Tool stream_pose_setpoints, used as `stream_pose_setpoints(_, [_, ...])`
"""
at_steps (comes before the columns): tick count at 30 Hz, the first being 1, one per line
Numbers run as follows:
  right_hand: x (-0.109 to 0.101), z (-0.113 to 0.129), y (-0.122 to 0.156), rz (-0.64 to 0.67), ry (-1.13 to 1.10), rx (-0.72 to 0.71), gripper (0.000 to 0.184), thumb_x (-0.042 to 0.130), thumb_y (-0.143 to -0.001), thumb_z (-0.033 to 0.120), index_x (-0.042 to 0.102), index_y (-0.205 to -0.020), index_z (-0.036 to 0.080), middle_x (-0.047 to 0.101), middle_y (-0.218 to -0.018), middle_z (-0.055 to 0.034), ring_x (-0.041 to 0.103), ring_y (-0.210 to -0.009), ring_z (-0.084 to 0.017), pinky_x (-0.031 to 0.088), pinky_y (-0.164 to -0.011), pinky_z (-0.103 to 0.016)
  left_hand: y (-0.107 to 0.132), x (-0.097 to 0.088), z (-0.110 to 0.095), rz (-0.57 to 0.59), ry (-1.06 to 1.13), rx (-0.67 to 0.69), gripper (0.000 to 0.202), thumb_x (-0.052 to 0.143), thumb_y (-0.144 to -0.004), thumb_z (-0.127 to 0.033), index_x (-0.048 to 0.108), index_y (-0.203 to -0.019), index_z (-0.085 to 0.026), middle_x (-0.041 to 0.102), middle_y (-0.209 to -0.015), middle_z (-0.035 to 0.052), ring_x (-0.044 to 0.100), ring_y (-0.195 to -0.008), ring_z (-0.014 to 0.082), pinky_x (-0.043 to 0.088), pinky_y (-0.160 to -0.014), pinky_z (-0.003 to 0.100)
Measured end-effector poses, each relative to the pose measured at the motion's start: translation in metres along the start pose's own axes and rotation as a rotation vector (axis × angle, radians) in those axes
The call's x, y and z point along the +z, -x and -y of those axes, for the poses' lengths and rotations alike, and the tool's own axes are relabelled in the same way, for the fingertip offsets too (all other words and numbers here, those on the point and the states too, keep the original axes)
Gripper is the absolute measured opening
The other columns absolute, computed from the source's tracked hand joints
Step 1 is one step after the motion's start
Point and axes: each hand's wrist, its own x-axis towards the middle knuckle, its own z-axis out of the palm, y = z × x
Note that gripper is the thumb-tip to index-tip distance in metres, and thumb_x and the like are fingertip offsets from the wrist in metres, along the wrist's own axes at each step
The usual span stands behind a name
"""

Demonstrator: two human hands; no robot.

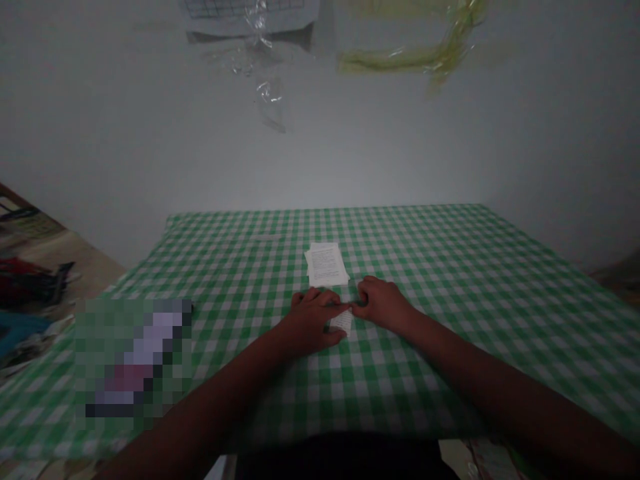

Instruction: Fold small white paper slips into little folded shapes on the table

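Note:
A small sheet of printed paper (342, 323) lies on the checked tablecloth close to me, mostly covered by my hands. My left hand (316, 320) rests flat over its left part, thumb and index finger spread apart with the print showing between them. At the upper right edge of the sheet, my right hand (379, 302) has its fingers curled and pinched together, meeting the tip of my left index finger. Just beyond both hands sits a small, uneven stack of printed paper sheets (327, 265).
A green and white checked tablecloth (450, 267) covers the table, which reaches a pale wall (320, 160). At the left lies a blurred-out, pixelated long object (150, 347). Clear and yellowish tape (390, 61) hangs on the wall. Assorted items (30, 280) lie beyond the table's left side.

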Motion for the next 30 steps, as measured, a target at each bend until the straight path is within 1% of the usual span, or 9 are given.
stream_pose_setpoints(3, [-0.001,0.002,0.001,-0.009,0.010,-0.005,0.023,0.067,-0.077,0.035,0.053,-0.069,0.018,0.056,-0.077,0.0002,0.049,-0.068,-0.013,0.027,-0.059,-0.028,0.000,0.000,0.001,-0.003,-0.003,-0.003,0.055,0.065,-0.081,-0.046,0.052,-0.133,-0.039,0.054,-0.130,0.0011,0.045,-0.116,0.0280,0.036,-0.091,0.046])
stream_pose_setpoints(6, [-0.001,0.007,0.008,0.010,0.026,-0.038,0.023,0.066,-0.078,0.036,0.053,-0.069,0.019,0.056,-0.078,0.0000,0.051,-0.069,-0.014,0.027,-0.059,-0.029,0.000,0.001,0.001,0.001,0.000,-0.010,0.052,0.066,-0.081,-0.047,0.055,-0.131,-0.038,0.055,-0.130,0.0015,0.045,-0.117,0.0283,0.036,-0.090,0.044])
stream_pose_setpoints(11, [-0.002,0.019,0.027,0.057,-0.015,-0.122,0.024,0.070,-0.074,0.037,0.055,-0.072,0.018,0.057,-0.080,-0.0001,0.052,-0.073,-0.015,0.030,-0.064,-0.030,0.001,-0.001,0.000,0.001,0.004,-0.003,0.051,0.065,-0.082,-0.045,0.055,-0.131,-0.037,0.055,-0.130,0.0006,0.045,-0.116,0.0269,0.035,-0.091,0.044])
stream_pose_setpoints(16, [-0.003,0.026,0.034,0.070,-0.026,-0.134,0.025,0.071,-0.073,0.039,0.056,-0.072,0.018,0.057,-0.079,-0.0004,0.052,-0.073,-0.015,0.029,-0.065,-0.031,0.000,0.000,0.001,-0.002,-0.005,-0.007,0.050,0.064,-0.081,-0.045,0.056,-0.129,-0.037,0.055,-0.129,0.0014,0.045,-0.116,0.0278,0.035,-0.089,0.043])
stream_pose_setpoints(21, [0.000,0.020,0.026,0.055,-0.018,-0.120,0.025,0.070,-0.073,0.038,0.056,-0.070,0.018,0.058,-0.080,-0.0007,0.054,-0.075,-0.016,0.029,-0.064,-0.030,0.000,0.000,0.000,0.006,-0.006,-0.005,0.051,0.064,-0.082,-0.044,0.054,-0.131,-0.038,0.055,-0.129,0.0016,0.045,-0.115,0.0273,0.035,-0.090,0.043])
stream_pose_setpoints(26, [-0.002,0.006,0.007,0.044,0.046,-0.029,0.025,0.069,-0.075,0.039,0.055,-0.069,0.019,0.058,-0.079,-0.0006,0.052,-0.069,-0.014,0.029,-0.060,-0.029,0.000,-0.001,0.000,0.020,0.003,-0.011,0.052,0.063,-0.083,-0.046,0.053,-0.133,-0.038,0.054,-0.130,0.0020,0.044,-0.117,0.0283,0.034,-0.092,0.044])
stream_pose_setpoints(30, [-0.003,0.000,-0.001,0.024,0.031,0.021,0.027,0.070,-0.074,0.040,0.054,-0.069,0.019,0.058,-0.080,-0.0005,0.050,-0.068,-0.014,0.028,-0.059,-0.028,0.000,-0.002,0.000,0.022,0.003,-0.016,0.054,0.064,-0.081,-0.047,0.053,-0.133,-0.038,0.053,-0.131,0.0021,0.044,-0.117,0.0286,0.035,-0.091,0.045])
